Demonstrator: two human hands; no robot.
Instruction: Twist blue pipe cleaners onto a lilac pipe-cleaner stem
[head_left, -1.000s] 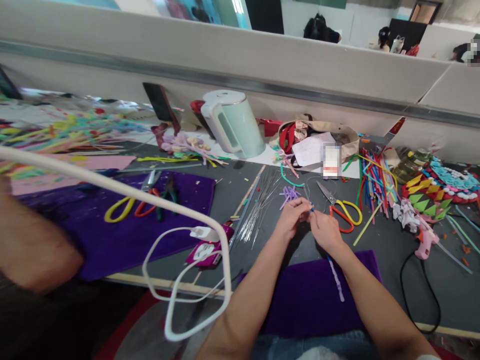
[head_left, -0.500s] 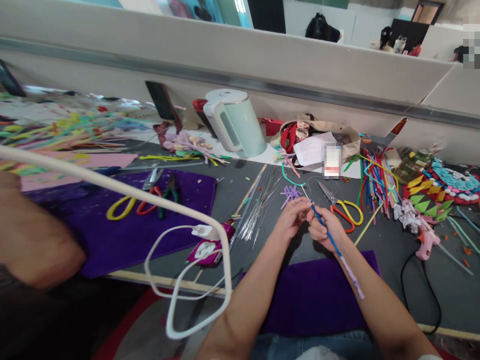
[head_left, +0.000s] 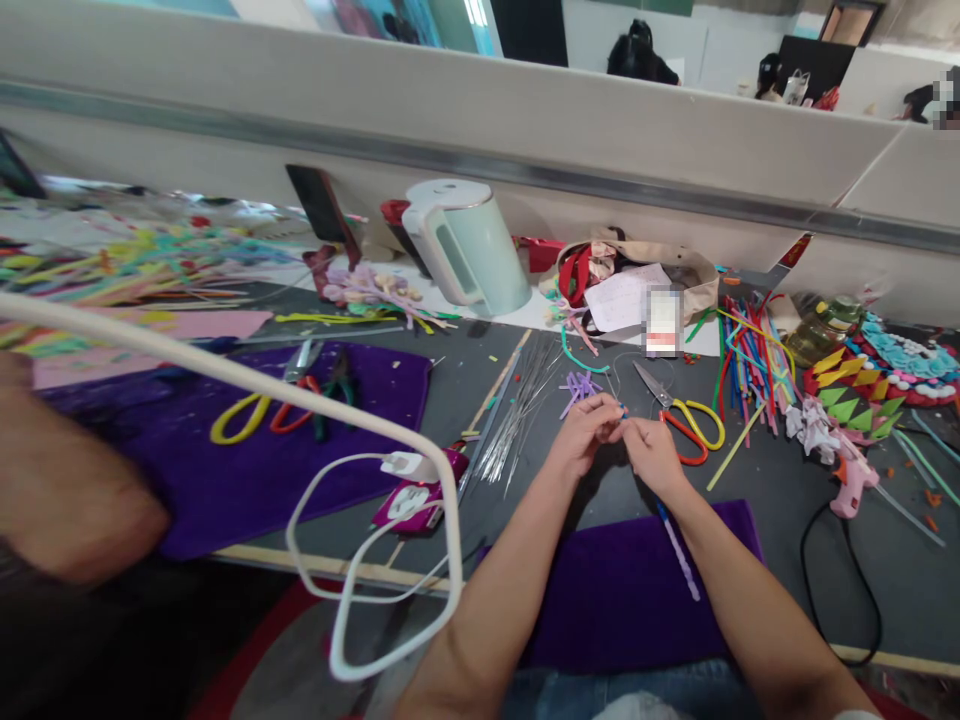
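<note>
Since half a second ago, your right hand (head_left: 652, 455) rolls knuckles-up, hiding the blue-and-lilac stem (head_left: 680, 556)'s middle that lay in view across it. Fingers curled nearly closed, it grips the stem; your left hand (head_left: 589, 435) pinches the blue tip. Long axis slants from your fingertips under the right hand, lilac end pointing down-right, toward you, over the purple cloth (head_left: 637, 600).

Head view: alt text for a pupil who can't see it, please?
A person's left hand and right hand hold a blue-and-lilac stick above a grey table. Scissors lie beside the right hand, wires to the left, a glue gun further right.
</note>
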